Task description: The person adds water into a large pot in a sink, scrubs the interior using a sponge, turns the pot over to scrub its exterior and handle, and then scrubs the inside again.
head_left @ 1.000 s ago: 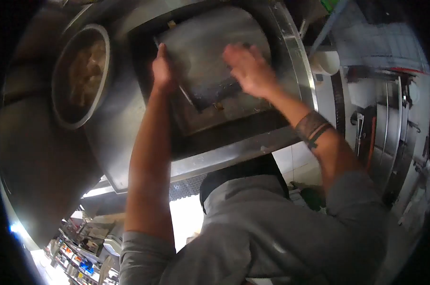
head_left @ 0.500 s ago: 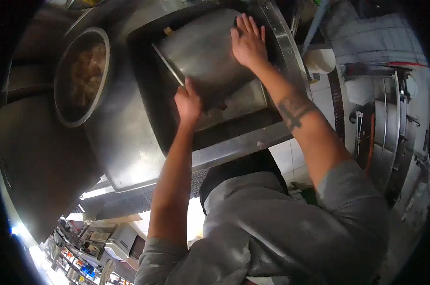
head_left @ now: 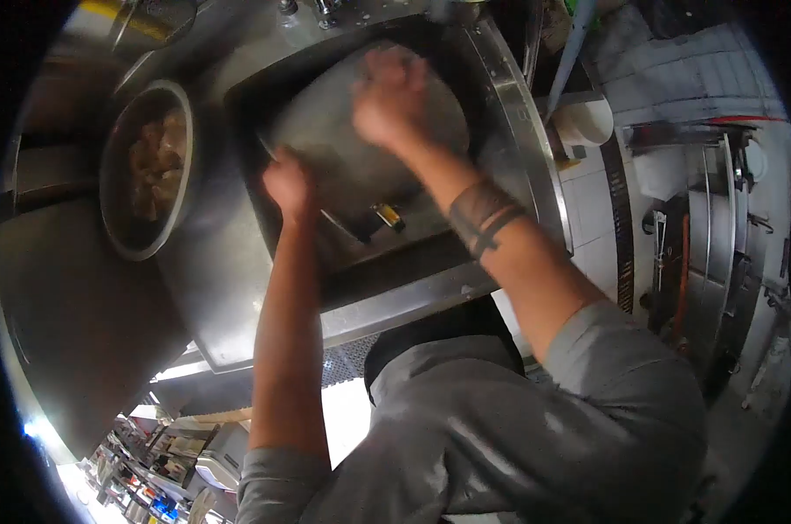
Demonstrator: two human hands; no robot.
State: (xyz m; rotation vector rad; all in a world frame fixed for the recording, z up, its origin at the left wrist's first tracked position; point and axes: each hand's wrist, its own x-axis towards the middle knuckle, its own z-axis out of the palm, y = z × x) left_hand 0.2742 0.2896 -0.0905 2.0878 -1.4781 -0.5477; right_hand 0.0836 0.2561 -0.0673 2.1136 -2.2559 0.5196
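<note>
1. Your left fingers are closed around the straight side of the metal sheet. That left hand [head_left: 288,183] sits partway along it, a length of edge showing on either side.

2. Your right hand [head_left: 394,100] is over the sheet's upper part, fingers bent and badly blurred. You can't tell from here whether they press on the metal or have something small tucked under them.

3. What's changed: half a second ago that right hand lay flatter, out by the sheet's far right edge; now it's further in. Your left hand shows further up the straight side. That looks like a steadying grip on one side, with the other hand working over a different part of the face.

4. The metal sheet [head_left: 343,166] lies in the sink [head_left: 247,157], curved edge away from you, straight side to your left. Just beside its near end is a small yellow-and-dark item [head_left: 387,216]; whether it touches the sheet isn't clear.

5. Further out, left of the sink, a bowl [head_left: 189,162] holds pale pieces [head_left: 155,166] beside the bare metal of the table [head_left: 225,306]. To the right, outside the sink, is a white container [head_left: 588,122].
</note>
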